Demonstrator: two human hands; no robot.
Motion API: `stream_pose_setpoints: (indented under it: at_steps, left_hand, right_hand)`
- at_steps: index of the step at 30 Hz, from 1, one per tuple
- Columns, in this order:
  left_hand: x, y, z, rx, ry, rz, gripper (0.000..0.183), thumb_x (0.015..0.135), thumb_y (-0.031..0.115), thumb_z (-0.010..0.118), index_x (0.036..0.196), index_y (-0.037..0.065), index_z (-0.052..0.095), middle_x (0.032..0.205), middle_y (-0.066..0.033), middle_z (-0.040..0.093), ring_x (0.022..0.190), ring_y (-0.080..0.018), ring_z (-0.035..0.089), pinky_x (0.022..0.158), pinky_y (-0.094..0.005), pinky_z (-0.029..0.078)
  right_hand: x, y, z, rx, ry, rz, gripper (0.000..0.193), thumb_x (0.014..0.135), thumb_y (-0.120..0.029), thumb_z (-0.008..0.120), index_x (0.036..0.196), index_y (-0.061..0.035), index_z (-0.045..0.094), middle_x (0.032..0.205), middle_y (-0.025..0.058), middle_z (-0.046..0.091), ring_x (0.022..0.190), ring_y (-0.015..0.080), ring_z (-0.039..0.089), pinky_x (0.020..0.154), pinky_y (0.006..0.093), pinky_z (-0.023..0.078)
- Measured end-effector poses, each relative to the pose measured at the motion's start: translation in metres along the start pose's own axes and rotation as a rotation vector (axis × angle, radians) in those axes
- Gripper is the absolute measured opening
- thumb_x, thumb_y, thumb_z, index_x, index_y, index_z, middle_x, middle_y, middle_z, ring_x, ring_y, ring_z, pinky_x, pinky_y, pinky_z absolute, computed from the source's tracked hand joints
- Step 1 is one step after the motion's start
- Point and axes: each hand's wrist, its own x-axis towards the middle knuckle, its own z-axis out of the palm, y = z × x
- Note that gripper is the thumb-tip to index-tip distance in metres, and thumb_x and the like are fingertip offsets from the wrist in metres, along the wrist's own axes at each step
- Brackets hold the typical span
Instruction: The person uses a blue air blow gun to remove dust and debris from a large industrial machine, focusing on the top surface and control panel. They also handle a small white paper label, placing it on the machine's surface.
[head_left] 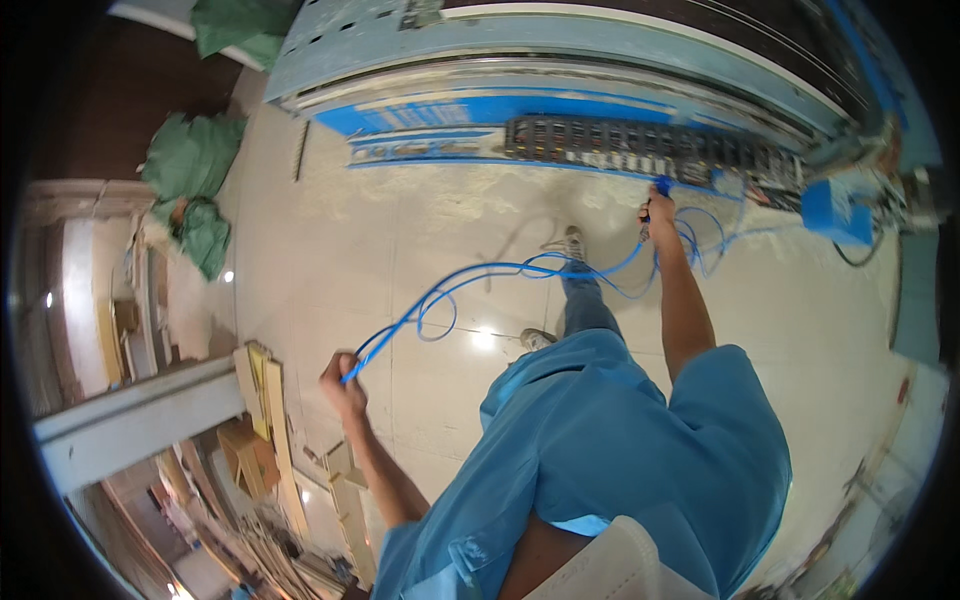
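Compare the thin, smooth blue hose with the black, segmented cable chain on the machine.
The thin blue hose is bright and smooth; the black segmented cable chain is dark and jointed. The hose is slim; the chain is much wider. The hose curves loosely between the bare left hand and bare right hand; the chain runs nearly straight along the machine. Both are long.

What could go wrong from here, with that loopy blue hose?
The hose sags from the left hand and, in this view, crosses by a shoe, so it might trip someone. Near the right hand, it could perhaps catch on the machine. Pale dust on the floor may be slippery.
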Motion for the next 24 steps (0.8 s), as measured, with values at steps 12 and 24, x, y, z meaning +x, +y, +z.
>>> stream_pose_setpoints:
  at_steps: [12,24]
  left_hand:
    - [0.075,0.086,0.059,-0.175,0.078,-0.115,0.063,0.104,0.049,0.045,0.069,-0.001,0.058,0.056,0.0008,0.040,0.052,-0.0067,0.032,0.048,-0.0287,0.023]
    - [0.114,0.057,0.095,-0.231,0.031,-0.184,0.064,0.104,0.051,0.043,0.070,0.000,0.060,0.055,0.0025,0.035,0.052,-0.0067,0.029,0.049,-0.0282,0.023]
  right_hand:
    - [0.042,0.027,0.198,-0.551,-0.363,0.060,0.042,0.097,-0.035,0.062,0.071,-0.0027,0.055,0.052,0.0076,0.051,0.037,0.0236,0.051,0.036,0.0410,0.041]
    - [0.024,-0.095,0.243,-0.571,-0.261,-0.367,0.036,0.099,-0.037,0.060,0.105,-0.0033,0.051,0.060,0.0051,0.052,0.042,0.0195,0.051,0.038,0.0350,0.044]
